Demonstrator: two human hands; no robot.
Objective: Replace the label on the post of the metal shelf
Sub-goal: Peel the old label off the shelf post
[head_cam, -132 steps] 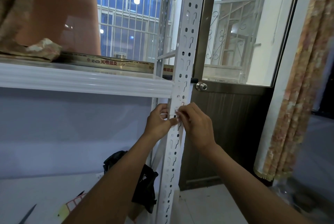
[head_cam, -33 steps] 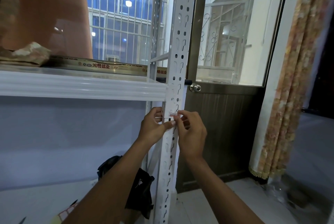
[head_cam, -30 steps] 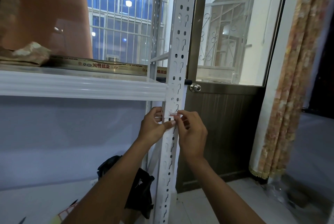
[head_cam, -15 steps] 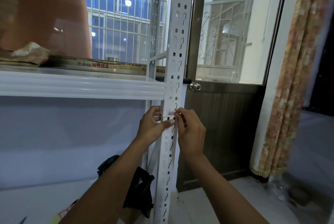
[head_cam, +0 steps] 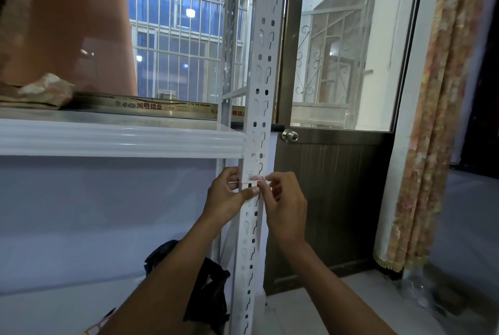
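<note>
The label [head_cam: 253, 175], white with a red strip along its lower edge, sits on the front face of the post [head_cam: 260, 78], just below the shelf [head_cam: 121, 138]. The right hand [head_cam: 286, 206] pinches the label's right edge. The left hand [head_cam: 225, 198] grips the post, thumb pressed on its front just below the label. A door [head_cam: 329, 199] stands behind the post.

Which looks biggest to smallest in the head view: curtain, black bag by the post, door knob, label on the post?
1. curtain
2. black bag
3. label and door knob: near alike; the label's edges are hard to trace, so unranked.
</note>
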